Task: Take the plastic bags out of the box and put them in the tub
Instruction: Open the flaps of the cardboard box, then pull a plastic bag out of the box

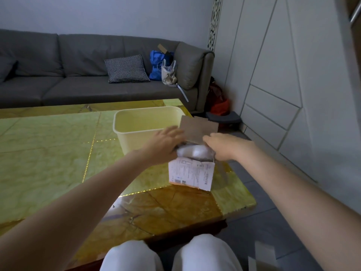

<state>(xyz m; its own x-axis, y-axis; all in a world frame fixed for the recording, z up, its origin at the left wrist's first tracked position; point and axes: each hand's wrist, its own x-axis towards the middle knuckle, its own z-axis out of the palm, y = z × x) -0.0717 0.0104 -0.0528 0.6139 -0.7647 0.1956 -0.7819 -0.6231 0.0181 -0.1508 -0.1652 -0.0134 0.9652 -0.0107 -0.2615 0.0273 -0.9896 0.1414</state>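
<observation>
A small cardboard box (192,174) with a white shipping label stands near the right edge of the yellow-green table (48,153). Its brown flap (198,129) is raised at the back. Whitish plastic bags (195,152) bulge out of its open top. My left hand (166,142) is at the box's left upper edge, fingers reaching over the bags; it is blurred. My right hand (220,146) is at the box's right upper edge, fingers curled down into the opening. A pale yellow plastic tub (125,124) stands just behind and left of the box, with nothing visible in it.
A grey sofa (78,65) with a checked cushion (127,69), a blue bag (156,64) and a handbag runs behind the table. White cabinets (283,85) line the right wall. My knees (170,255) are at the table's near edge.
</observation>
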